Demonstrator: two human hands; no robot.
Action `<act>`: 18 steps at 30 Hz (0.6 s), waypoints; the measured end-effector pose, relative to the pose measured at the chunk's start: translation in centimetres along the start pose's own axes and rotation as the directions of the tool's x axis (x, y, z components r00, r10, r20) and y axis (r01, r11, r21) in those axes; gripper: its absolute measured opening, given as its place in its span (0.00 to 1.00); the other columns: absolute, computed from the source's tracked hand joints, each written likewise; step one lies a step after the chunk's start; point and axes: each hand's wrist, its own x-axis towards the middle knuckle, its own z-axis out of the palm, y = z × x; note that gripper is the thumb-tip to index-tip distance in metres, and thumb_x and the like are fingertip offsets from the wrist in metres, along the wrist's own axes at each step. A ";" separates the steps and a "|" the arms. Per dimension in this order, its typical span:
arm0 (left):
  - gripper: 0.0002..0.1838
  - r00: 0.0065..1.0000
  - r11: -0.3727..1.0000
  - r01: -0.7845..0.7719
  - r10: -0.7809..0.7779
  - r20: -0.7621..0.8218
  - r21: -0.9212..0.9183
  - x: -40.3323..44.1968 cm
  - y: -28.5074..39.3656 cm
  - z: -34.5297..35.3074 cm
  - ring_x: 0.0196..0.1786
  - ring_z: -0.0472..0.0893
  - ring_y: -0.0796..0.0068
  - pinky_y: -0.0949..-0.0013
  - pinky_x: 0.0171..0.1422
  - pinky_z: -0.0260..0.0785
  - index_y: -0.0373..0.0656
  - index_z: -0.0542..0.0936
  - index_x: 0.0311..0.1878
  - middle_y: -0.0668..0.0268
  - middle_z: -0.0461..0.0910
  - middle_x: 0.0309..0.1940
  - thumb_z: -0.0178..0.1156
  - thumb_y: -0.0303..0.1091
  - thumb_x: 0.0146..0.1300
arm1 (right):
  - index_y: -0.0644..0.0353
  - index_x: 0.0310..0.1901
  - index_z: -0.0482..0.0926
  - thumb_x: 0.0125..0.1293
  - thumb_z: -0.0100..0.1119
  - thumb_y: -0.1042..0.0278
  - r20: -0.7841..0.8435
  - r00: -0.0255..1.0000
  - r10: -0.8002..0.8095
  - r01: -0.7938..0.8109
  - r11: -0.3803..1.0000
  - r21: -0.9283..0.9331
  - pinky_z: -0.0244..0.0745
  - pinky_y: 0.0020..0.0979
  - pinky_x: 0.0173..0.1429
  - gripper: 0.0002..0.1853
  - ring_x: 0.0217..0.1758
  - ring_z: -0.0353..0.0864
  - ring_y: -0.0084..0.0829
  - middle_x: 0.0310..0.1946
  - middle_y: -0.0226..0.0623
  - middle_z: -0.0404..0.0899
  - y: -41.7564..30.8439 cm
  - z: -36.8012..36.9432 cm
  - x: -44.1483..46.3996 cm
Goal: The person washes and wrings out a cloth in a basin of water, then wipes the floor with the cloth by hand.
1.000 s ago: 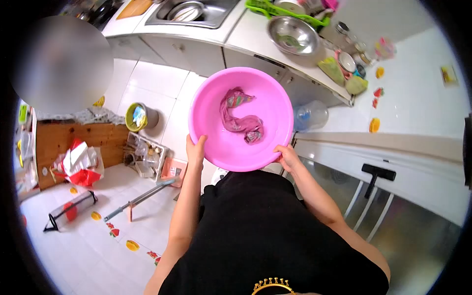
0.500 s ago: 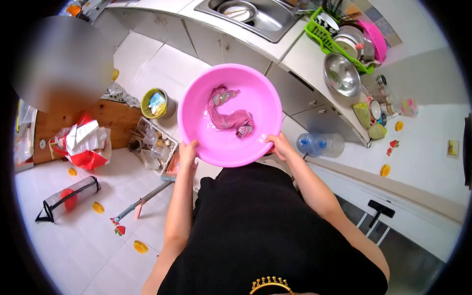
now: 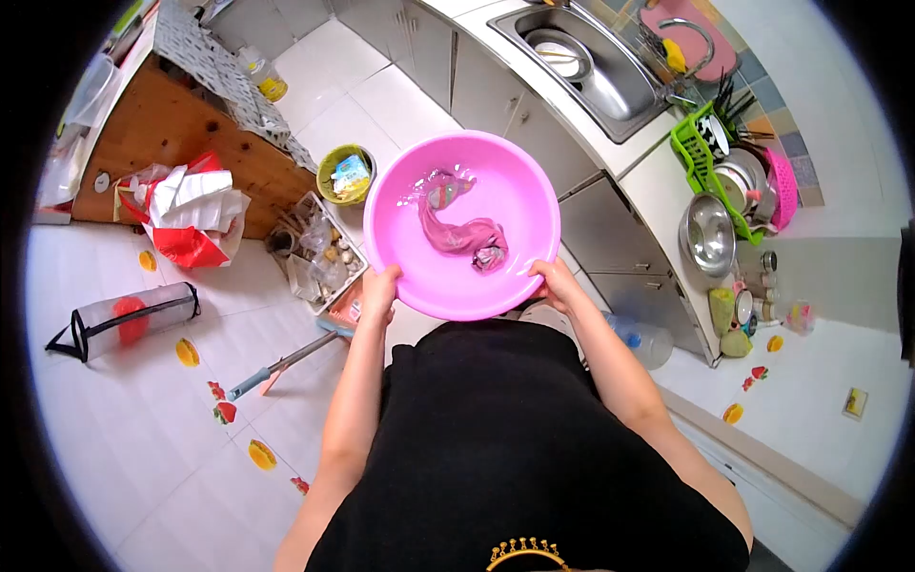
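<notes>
A round pink plastic basin [image 3: 400, 224] is held out in front of my body, over the floor. My left hand [image 3: 382, 291] grips its rim at the near left, with the thumb over the edge. At the near right my right hand [image 3: 553, 284] closes on the same rim. Inside the basin lies a wet, twisted pink cloth [image 3: 457, 234] in a curved shape, with some clear water around it. The fingers under the rim are hidden on both sides.
Ahead, the counter holds a steel sink [image 3: 610, 86], a green dish rack [image 3: 701, 167] and a steel bowl [image 3: 708, 234]. A trash bin [image 3: 345, 176], a crate [image 3: 319, 253], a red-and-white bag [image 3: 195, 214] and a clear cylindrical bag [image 3: 133, 319] are to the left. A large water bottle [image 3: 648, 341] stands at right.
My view has turned left, so the sink and counter now appear further right. The basin stays in both hands, and the blurred shape at upper left is gone from view.
</notes>
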 end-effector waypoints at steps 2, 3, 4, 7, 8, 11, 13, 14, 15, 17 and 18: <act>0.12 1.000 1.000 -0.003 0.003 0.005 -0.015 1.2 -1.3 -0.4 0.27 0.77 0.75 0.72 0.30 0.67 0.33 0.80 0.40 0.66 0.80 0.28 0.58 0.31 0.56 | 0.67 0.52 0.73 0.56 0.56 0.72 0.040 0.999 0.034 -0.034 0.999 -0.003 0.86 0.37 0.35 0.20 0.36 0.85 0.35 0.37 0.40 0.80 0.6 -0.9 1.6; 0.13 1.000 1.000 -0.008 0.008 0.014 -0.026 1.6 -1.5 -0.4 0.28 0.78 0.75 0.72 0.31 0.68 0.33 0.81 0.41 0.66 0.81 0.29 0.58 0.31 0.56 | 0.67 0.52 0.73 0.56 0.56 0.72 0.059 0.997 0.053 -0.052 0.999 -0.006 0.86 0.38 0.36 0.20 0.36 0.85 0.35 0.37 0.40 0.80 0.2 -0.5 1.8; 0.14 1.000 0.999 -0.011 0.012 0.021 -0.038 1.9 -1.7 -0.3 0.29 0.79 0.74 0.72 0.32 0.68 0.32 0.81 0.43 0.65 0.81 0.30 0.58 0.31 0.56 | 0.67 0.53 0.73 0.56 0.55 0.72 0.045 0.998 0.051 -0.049 0.998 -0.046 0.87 0.40 0.38 0.21 0.37 0.85 0.35 0.38 0.40 0.81 -0.4 -0.3 1.6; 0.15 0.998 0.999 -0.003 0.006 0.056 -0.054 3.0 -2.0 -0.1 0.31 0.78 0.76 0.73 0.33 0.68 0.33 0.81 0.46 0.66 0.81 0.32 0.60 0.33 0.59 | 0.68 0.54 0.72 0.56 0.55 0.72 0.007 0.999 0.044 -0.044 0.999 -0.013 0.87 0.42 0.40 0.22 0.38 0.85 0.36 0.40 0.42 0.81 -1.7 0.1 1.6; 0.15 0.998 0.995 -0.014 0.019 0.053 -0.094 3.4 -2.0 0.5 0.29 0.76 0.76 0.72 0.31 0.66 0.34 0.82 0.45 0.67 0.81 0.31 0.60 0.35 0.59 | 0.68 0.56 0.71 0.56 0.55 0.72 0.026 0.998 0.052 -0.053 0.999 0.010 0.87 0.43 0.41 0.24 0.39 0.86 0.38 0.43 0.44 0.80 -1.7 -0.4 2.3; 0.17 0.994 0.990 -0.062 0.072 0.080 -0.125 3.4 -0.2 2.2 0.32 0.76 0.77 0.71 0.36 0.68 0.36 0.81 0.49 0.68 0.81 0.33 0.63 0.37 0.61 | 0.69 0.56 0.70 0.56 0.55 0.73 0.045 0.998 0.035 -0.038 0.997 0.069 0.87 0.44 0.41 0.24 0.40 0.85 0.38 0.44 0.45 0.80 -2.4 -1.3 3.9; 0.18 0.985 0.979 -0.142 0.155 0.081 -0.149 4.0 1.5 3.3 0.35 0.77 0.78 0.71 0.40 0.70 0.36 0.80 0.52 0.67 0.82 0.36 0.64 0.35 0.61 | 0.69 0.55 0.70 0.57 0.55 0.73 0.060 0.998 0.010 -0.016 0.996 0.092 0.87 0.43 0.41 0.23 0.40 0.85 0.38 0.44 0.45 0.79 -4.3 -0.8 4.7; 0.22 0.979 0.975 -0.159 0.176 0.108 -0.153 4.2 2.0 3.8 0.41 0.78 0.80 0.75 0.44 0.70 0.39 0.75 0.59 0.69 0.81 0.44 0.64 0.33 0.63 | 0.70 0.55 0.70 0.57 0.55 0.73 0.062 0.998 0.004 -0.010 0.996 0.094 0.87 0.43 0.42 0.23 0.40 0.85 0.38 0.44 0.45 0.79 -4.9 -0.8 5.3; 0.23 0.971 0.963 -0.192 0.214 0.106 -0.189 4.4 2.3 4.5 0.42 0.78 0.80 0.75 0.44 0.70 0.39 0.73 0.61 0.69 0.81 0.45 0.64 0.33 0.63 | 0.70 0.55 0.70 0.57 0.54 0.73 0.061 0.998 0.003 -0.008 0.996 0.094 0.87 0.43 0.42 0.23 0.40 0.85 0.38 0.44 0.45 0.79 -5.3 -1.0 6.0; 0.27 0.951 0.930 -0.261 0.294 0.098 -0.258 5.1 3.3 5.9 0.43 0.78 0.79 0.75 0.44 0.71 0.41 0.69 0.65 0.68 0.79 0.49 0.64 0.33 0.64 | 0.71 0.53 0.71 0.58 0.54 0.72 0.062 0.998 -0.018 0.013 0.996 0.083 0.86 0.43 0.45 0.21 0.42 0.85 0.38 0.44 0.45 0.80 -6.7 -1.4 7.1; 0.31 0.952 0.940 -0.250 0.282 0.118 -0.232 5.5 3.8 6.3 0.44 0.78 0.79 0.74 0.45 0.72 0.45 0.65 0.69 0.67 0.78 0.51 0.64 0.34 0.64 | 0.71 0.53 0.72 0.58 0.54 0.72 0.058 0.998 -0.025 0.019 0.996 0.091 0.86 0.43 0.45 0.20 0.42 0.85 0.38 0.44 0.45 0.80 -7.3 -1.5 7.7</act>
